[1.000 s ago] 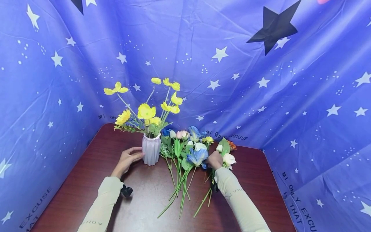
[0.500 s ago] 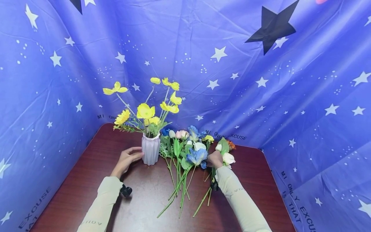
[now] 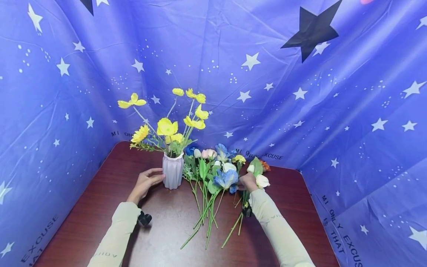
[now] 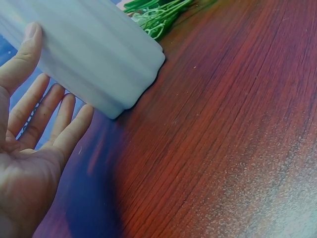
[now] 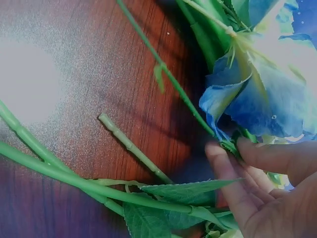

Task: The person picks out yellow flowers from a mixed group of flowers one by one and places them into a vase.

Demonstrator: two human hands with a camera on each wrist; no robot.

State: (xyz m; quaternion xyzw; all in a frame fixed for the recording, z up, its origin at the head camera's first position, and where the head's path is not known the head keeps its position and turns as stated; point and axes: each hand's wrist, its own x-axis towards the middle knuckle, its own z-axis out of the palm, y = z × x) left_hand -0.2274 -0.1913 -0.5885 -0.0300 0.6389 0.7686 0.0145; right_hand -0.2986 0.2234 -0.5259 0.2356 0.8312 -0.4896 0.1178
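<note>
My left hand (image 3: pixel 149 181) stands beside a pale lilac fluted vase (image 3: pixel 172 171), its fingers extended and the fingertips at the vase's side. The left wrist view shows the thumb (image 4: pixel 32 42) against the vase wall. Yellow flowers (image 3: pixel 167 127) rise from the vase, which is upright. Among the loose flowers on the right, my right hand (image 3: pixel 248 182) pinches a thin green flower stem (image 5: pixel 183 91) between thumb and fingertips. A large blue flower (image 5: pixel 270 89) lies right beside those fingertips. Which bloom the pinched stem carries is hidden.
Several artificial flowers lie in a pile between the hands, their long green stems (image 3: pixel 209 218) pointing toward me. White blooms (image 3: pixel 262 181) and an orange flower (image 3: pixel 265 165) lie right of my right hand. A starry blue cloth (image 3: pixel 213 74) surrounds the dark red wooden table (image 3: pixel 160 237).
The head view has drifted very slightly, shifting everything a little left. My right hand has edged slightly among the flowers; my left hand stays at the vase.
</note>
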